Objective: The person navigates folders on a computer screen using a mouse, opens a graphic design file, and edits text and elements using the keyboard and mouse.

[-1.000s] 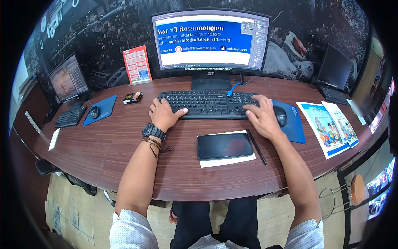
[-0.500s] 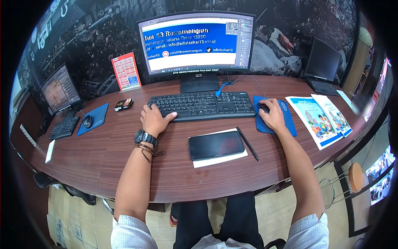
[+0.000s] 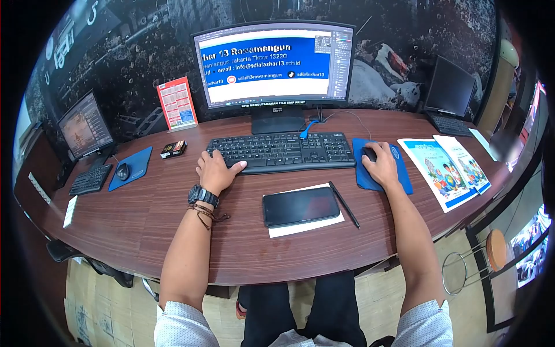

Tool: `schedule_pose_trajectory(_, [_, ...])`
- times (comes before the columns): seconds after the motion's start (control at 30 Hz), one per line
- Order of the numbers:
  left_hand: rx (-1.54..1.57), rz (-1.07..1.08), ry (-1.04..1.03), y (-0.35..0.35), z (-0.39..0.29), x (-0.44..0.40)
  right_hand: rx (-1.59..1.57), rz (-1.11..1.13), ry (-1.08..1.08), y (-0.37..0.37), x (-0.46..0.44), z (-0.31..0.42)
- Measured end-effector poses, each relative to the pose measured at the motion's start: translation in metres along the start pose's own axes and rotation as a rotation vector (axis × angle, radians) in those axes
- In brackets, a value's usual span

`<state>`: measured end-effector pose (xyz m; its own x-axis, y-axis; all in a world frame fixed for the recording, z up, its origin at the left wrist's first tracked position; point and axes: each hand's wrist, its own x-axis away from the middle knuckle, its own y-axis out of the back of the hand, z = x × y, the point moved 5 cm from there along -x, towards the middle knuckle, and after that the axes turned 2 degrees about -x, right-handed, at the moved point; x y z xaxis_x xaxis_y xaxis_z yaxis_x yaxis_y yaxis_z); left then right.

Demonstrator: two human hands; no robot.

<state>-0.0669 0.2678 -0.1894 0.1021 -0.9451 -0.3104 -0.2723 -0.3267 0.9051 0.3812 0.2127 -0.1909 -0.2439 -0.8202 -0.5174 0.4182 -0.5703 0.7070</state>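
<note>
My left hand (image 3: 216,172) rests with spread fingers on the left end of the black keyboard (image 3: 283,152), its thumb by the lower row of keys. A black watch and a braided bracelet circle that wrist. On the blue mouse pad (image 3: 403,175), my right hand (image 3: 381,164) is wrapped over a black mouse (image 3: 369,153), which it partly hides. Behind the keyboard stands the curved monitor (image 3: 272,66), showing white lettering on a blue band. A dark phone (image 3: 302,206) lies on white paper, with a black pen (image 3: 345,205) at its right.
Printed sheets (image 3: 442,173) lie on the right, before a second monitor (image 3: 450,87). At the left are another monitor (image 3: 85,125), keyboard (image 3: 91,178) and mouse (image 3: 122,170). A red calendar (image 3: 176,103) stands behind a small box (image 3: 174,149). A stool (image 3: 496,250) is at the lower right.
My right hand has moved right, from the keyboard's right end onto the mouse, and closed over it. My left hand stays at the keyboard. The camera view has shifted slightly.
</note>
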Motion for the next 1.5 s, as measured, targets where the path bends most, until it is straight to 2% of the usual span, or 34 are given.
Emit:
schedule_pose_trajectory(0.07, [-0.012, -0.009, 0.004, 0.003, -0.001, 0.001, -0.03, 0.0, 0.005, 0.0, 0.0, 0.0])
schedule_pose_trajectory(0.13, [0.141, 0.03, -0.269, 0.025, -0.027, 0.01, -0.04, 0.0, 0.0, 0.001, 0.0, 0.001])
schedule_pose_trajectory(0.27, [1.169, 0.51, -0.693, 0.122, -0.129, 0.091, -0.048, -0.007, -0.011, 0.002, 0.001, 0.0])
schedule_pose_trajectory(0.3, [1.357, 0.602, -0.914, 0.142, -0.149, 0.121, -0.044, -0.027, 0.013, 0.001, 0.0, -0.002])
schedule_pose_trajectory(0.33, [1.604, 0.689, -1.004, 0.16, -0.164, 0.155, -0.04, -0.039, 0.038, -0.001, 0.0, -0.003])
schedule_pose_trajectory(0.43, [1.582, 0.704, -0.918, 0.15, -0.152, 0.182, -0.057, -0.055, 0.056, -0.004, -0.001, -0.008])
schedule_pose_trajectory(0.47, [1.567, 0.704, -0.886, 0.133, -0.16, 0.229, -0.056, -0.063, 0.065, -0.006, -0.002, -0.009])
schedule_pose_trajectory(0.5, [1.549, 0.703, -0.859, 0.144, -0.139, 0.226, -0.046, -0.069, 0.068, -0.006, -0.002, -0.01])
schedule_pose_trajectory(0.6, [1.494, 0.708, -0.802, 0.135, -0.165, 0.248, -0.041, -0.05, 0.055, -0.007, -0.004, -0.011])
schedule_pose_trajectory(0.63, [1.478, 0.711, -0.789, 0.143, -0.159, 0.22, -0.044, -0.047, 0.052, -0.007, -0.004, -0.011])
schedule_pose_trajectory(0.73, [1.433, 0.724, -0.755, 0.143, -0.164, 0.226, -0.059, -0.03, 0.027, -0.004, -0.003, -0.01])
schedule_pose_trajectory(0.77, [1.418, 0.728, -0.744, 0.134, -0.158, 0.265, -0.05, -0.028, 0.023, -0.003, -0.002, -0.008])
schedule_pose_trajectory(0.8, [1.403, 0.731, -0.733, 0.137, -0.158, 0.26, -0.042, -0.025, 0.019, -0.003, -0.002, -0.007])
schedule_pose_trajectory(1.03, [1.292, 0.735, -0.676, 0.119, -0.219, 0.289, -0.041, -0.037, 0.026, -0.003, -0.003, -0.008])
schedule_pose_trajectory(1.1, [1.265, 0.73, -0.652, 0.125, -0.205, 0.289, -0.042, -0.034, 0.034, -0.003, -0.002, -0.008])
schedule_pose_trajectory(1.17, [1.238, 0.723, -0.623, 0.148, -0.153, 0.27, -0.04, -0.02, 0.024, -0.003, -0.002, -0.008])
schedule_pose_trajectory(1.2, [1.224, 0.718, -0.611, 0.149, -0.149, 0.274, -0.036, -0.013, 0.012, -0.003, -0.002, -0.007])
schedule_pose_trajectory(1.43, [1.128, 0.711, -0.558, 0.143, -0.183, 0.285, -0.033, -0.026, 0.021, -0.002, -0.002, -0.008])
schedule_pose_trajectory(1.5, [1.102, 0.705, -0.538, 0.148, -0.173, 0.286, -0.041, -0.02, 0.014, -0.002, -0.002, -0.007])
